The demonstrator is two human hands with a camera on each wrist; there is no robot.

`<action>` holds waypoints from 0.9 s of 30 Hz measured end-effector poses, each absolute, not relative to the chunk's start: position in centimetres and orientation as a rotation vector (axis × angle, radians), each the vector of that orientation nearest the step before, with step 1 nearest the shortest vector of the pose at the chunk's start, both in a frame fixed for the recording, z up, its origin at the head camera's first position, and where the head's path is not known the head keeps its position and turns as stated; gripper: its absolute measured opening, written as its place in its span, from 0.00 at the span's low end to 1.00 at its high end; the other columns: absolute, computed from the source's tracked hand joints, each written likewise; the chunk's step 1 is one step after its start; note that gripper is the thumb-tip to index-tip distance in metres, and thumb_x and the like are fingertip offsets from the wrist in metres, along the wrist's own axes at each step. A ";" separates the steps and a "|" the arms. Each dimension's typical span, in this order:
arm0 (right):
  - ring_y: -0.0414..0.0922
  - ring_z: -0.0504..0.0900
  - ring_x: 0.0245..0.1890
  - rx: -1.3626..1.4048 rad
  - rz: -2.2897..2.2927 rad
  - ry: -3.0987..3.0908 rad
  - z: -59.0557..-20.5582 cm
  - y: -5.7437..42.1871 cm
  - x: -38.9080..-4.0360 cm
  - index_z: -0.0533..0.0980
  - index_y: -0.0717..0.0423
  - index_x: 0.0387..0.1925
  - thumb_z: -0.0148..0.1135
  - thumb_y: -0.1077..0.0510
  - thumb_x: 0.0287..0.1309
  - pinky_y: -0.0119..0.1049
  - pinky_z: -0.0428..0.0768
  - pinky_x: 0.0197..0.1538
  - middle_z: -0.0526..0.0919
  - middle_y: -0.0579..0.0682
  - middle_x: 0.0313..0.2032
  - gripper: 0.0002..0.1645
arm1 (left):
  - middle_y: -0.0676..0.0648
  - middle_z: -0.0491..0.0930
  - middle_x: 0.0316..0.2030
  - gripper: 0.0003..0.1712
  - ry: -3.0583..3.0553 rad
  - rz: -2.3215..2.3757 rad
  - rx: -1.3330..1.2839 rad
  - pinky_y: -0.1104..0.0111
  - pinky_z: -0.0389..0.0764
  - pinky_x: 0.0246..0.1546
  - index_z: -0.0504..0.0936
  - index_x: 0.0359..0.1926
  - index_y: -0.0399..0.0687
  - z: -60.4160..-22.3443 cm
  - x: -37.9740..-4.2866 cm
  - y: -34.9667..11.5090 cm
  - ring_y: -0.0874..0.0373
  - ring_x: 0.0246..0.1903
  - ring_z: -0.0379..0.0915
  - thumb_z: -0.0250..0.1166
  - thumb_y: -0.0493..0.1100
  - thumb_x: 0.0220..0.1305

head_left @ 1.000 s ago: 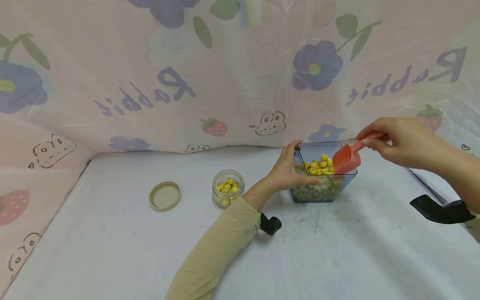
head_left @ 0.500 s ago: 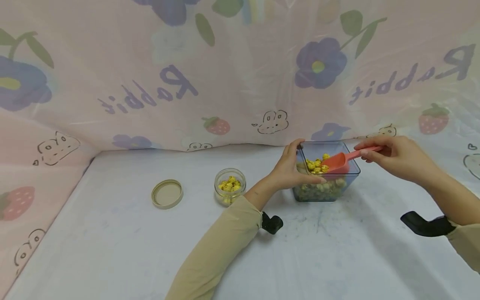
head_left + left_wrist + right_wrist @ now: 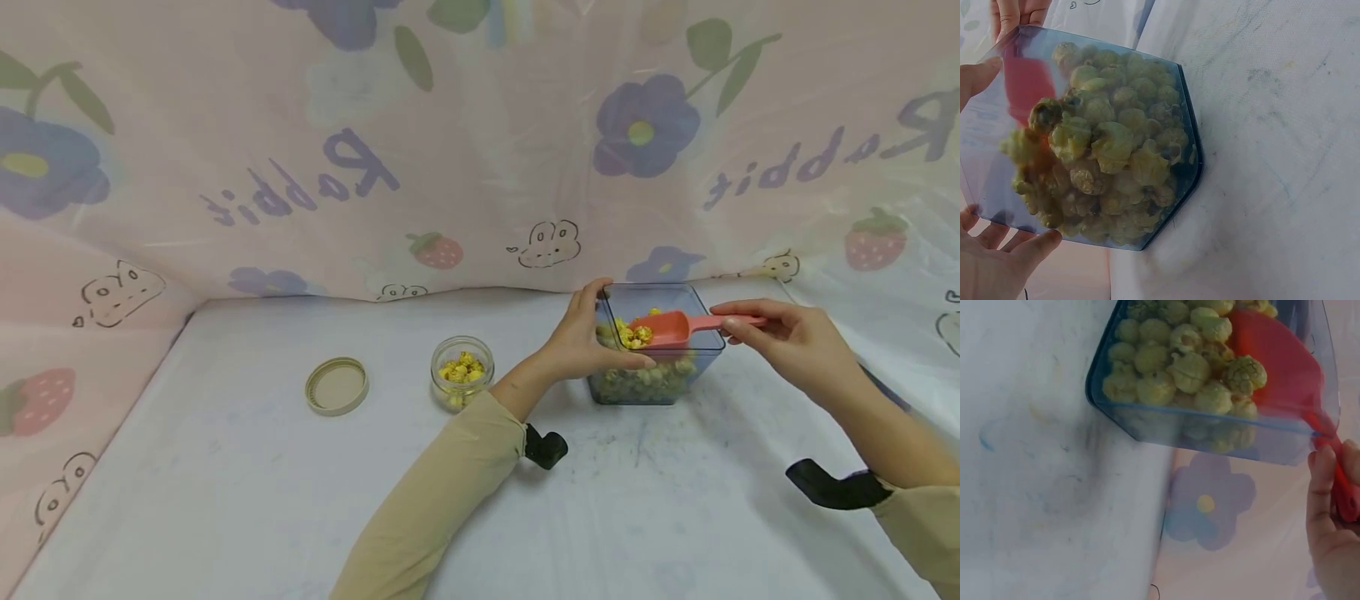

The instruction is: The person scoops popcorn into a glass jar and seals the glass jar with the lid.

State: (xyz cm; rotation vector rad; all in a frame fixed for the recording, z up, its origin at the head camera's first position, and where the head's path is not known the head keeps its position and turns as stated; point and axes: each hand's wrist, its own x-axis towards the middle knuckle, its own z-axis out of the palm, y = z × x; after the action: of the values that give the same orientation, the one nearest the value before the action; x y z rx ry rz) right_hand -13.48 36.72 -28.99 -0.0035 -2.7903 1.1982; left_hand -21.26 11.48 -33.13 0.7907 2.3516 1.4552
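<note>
On the far left there's a round lid [image 3: 337,387] lying on the counter [image 3: 255,508], apart from everything else. Next is a small glass jar [image 3: 435,382], open, with some yellow popcorn in it. Then comes the left grip [image 3: 581,343]: thumb along the near side and fingers on the far-left edge of a clear bluish container [image 3: 693,367], so the wall corner sits clamped between them. Popcorn [image 3: 636,337] is piled inside that container, and the red scoop [image 3: 670,330] is in there too, blade below the rim with its mouth facing left into the pile. Furthest right, the right grip [image 3: 787,335] pinches the scoop's handle between thumb and fingers.

I'd call this the scooping step, mid-dig. Can't really tell how much is on the blade; pieces sit right at its mouth. My guess is the next move calls for a bit more push leftward, then tipping the mouth up before lifting past the rim, with the left side holding steady so the container doesn't slide.
</note>
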 end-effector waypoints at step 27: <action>0.26 0.79 0.34 -0.175 1.496 -2.468 -31.7 35.8 -12.5 0.78 0.52 0.56 0.60 0.54 0.64 0.12 0.73 0.41 0.82 0.29 0.33 0.19 | 0.49 0.50 0.72 0.64 2.360 1.471 0.784 0.56 0.68 0.64 0.45 0.74 0.58 -33.2 -21.3 11.6 0.53 0.68 0.56 0.78 0.53 0.45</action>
State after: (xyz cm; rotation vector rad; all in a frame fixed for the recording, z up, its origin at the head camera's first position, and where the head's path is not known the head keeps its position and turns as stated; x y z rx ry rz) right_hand -12.47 35.84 -31.72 -0.1752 -2.4676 1.4962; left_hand -21.27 11.62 -33.24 0.7844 2.3603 1.4706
